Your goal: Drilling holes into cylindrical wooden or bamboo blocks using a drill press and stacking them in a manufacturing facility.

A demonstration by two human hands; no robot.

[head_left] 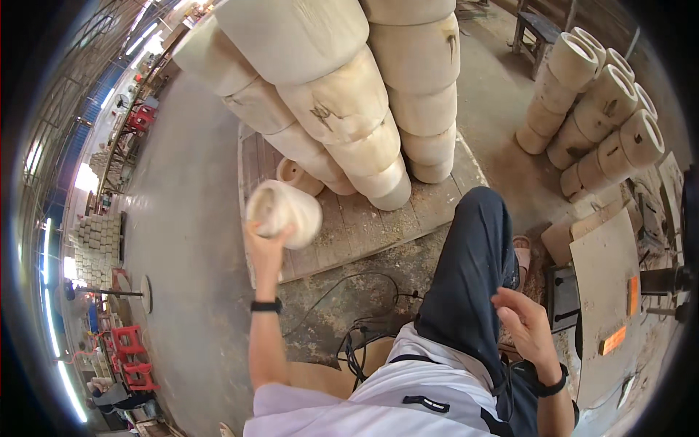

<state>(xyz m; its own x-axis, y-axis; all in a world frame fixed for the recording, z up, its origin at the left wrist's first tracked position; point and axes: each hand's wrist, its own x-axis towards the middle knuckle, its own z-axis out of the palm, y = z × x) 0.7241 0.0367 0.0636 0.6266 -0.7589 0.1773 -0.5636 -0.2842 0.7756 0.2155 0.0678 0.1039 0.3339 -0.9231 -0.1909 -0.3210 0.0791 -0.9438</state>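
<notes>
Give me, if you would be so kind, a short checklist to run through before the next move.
1. Pale cylinder held in the left hand: ok.
2. Cylinder lifted off the wooden platform: cannot tell from this one view.
3. Right hand free: ok, nothing visible in it.
4. Black cables tidied away: not ok, they lie looped near the platform.
5. Tall stacks steady: cannot tell from a still picture.

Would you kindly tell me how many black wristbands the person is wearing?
2: one wristband just behind the left hand, which holds a pale hollow cylinder; another wristband just behind the open right hand. Both bands show clearly.
</notes>
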